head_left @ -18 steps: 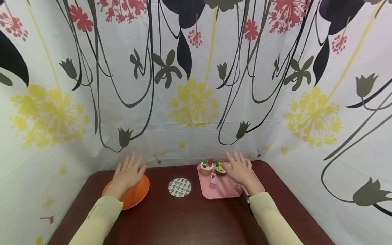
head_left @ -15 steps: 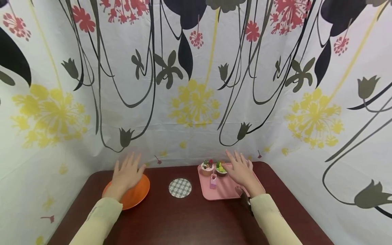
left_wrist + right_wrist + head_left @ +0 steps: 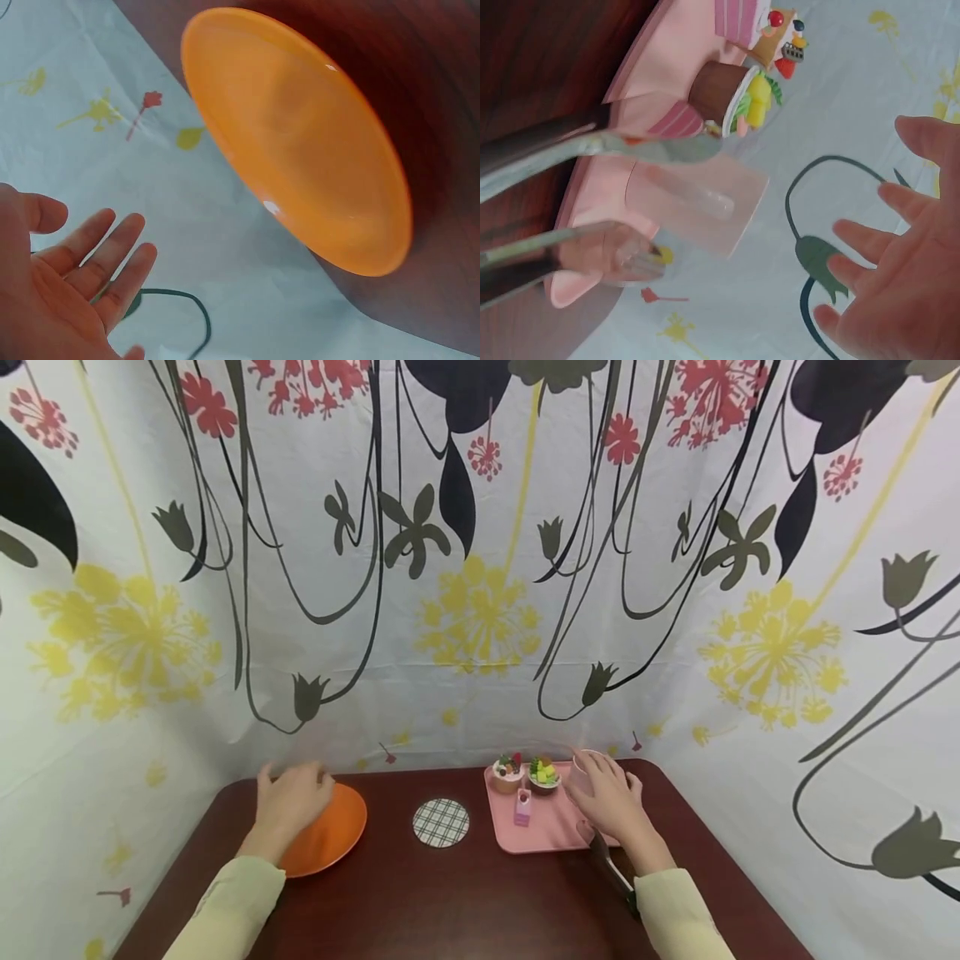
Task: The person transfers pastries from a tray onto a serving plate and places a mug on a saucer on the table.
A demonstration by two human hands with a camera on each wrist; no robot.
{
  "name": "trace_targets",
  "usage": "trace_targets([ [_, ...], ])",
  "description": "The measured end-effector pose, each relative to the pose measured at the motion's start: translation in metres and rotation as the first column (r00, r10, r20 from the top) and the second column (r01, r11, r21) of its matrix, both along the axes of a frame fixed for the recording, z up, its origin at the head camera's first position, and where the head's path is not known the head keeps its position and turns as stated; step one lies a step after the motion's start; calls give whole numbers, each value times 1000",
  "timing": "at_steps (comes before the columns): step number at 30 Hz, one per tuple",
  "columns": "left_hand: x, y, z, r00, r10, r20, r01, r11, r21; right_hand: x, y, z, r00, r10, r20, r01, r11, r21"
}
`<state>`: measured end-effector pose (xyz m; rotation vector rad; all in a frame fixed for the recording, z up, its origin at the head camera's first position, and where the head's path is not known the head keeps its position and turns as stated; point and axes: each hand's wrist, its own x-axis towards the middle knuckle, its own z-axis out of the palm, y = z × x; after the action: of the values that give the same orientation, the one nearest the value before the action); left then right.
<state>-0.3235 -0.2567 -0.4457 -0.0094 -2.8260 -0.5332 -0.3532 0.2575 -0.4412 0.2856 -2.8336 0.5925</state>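
My left hand (image 3: pixel 295 797) hovers above the far left part of the orange plate (image 3: pixel 339 831), its fingers drooping and holding nothing. In the left wrist view the fingers are loosely bent, well apart from the plate (image 3: pixel 300 142). My right hand (image 3: pixel 613 797) is over the right side of the pink tray (image 3: pixel 551 827), fingers relaxed and spaced. Partly behind it stands a clear cup (image 3: pixel 579 779); the right wrist view has the hand (image 3: pixel 900 262) apart from that cup (image 3: pixel 705 199). Below the right hand lie tongs (image 3: pixel 617 870) with dark handles and see-through tips, reaching over the tray's near edge.
On the tray's left are a fruit-topped tart (image 3: pixel 507 775), a brown cup dessert (image 3: pixel 543 775) with green and yellow topping, and a small pink cake slice (image 3: pixel 522 807). A round checked coaster (image 3: pixel 441 822) lies mid-table. A floral curtain (image 3: pixel 480 710) hangs behind the table.
Both hands have come down from spread, raised fingers to bent ones. The left has drawn slightly left, the right to the right and lower, uncovering more of the brown dessert and the tongs.
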Motion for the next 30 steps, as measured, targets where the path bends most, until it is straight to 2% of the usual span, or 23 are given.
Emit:
trace_targets([
  [5,3,-14,-3,996,24,85,-26,999,21,8,12,0,1000,27,-8,-27,999,-25],
  [8,4,-22,-7,993,45,110,-47,999,23,13,20,1,999,38,-33,-38,999,1],
  [10,6,-28,-12,993,56,105,-58,998,16,17,25,2,999,39,-32,-38,999,7],
  [13,10,-37,-18,993,72,96,-73,997,15,23,35,3,999,33,9,-33,999,-17],
  [16,15,-48,-24,992,84,95,-86,996,22,30,46,3,997,-11,77,15,999,-45],
  [19,18,-57,-28,989,98,111,-103,994,39,36,60,3,992,-58,112,62,997,-34],
  [26,23,-75,-39,979,90,184,-124,975,182,46,84,5,971,-127,200,129,992,3],
  [30,24,-83,-44,975,101,200,-144,967,209,49,91,3,949,-160,271,159,987,23],
])
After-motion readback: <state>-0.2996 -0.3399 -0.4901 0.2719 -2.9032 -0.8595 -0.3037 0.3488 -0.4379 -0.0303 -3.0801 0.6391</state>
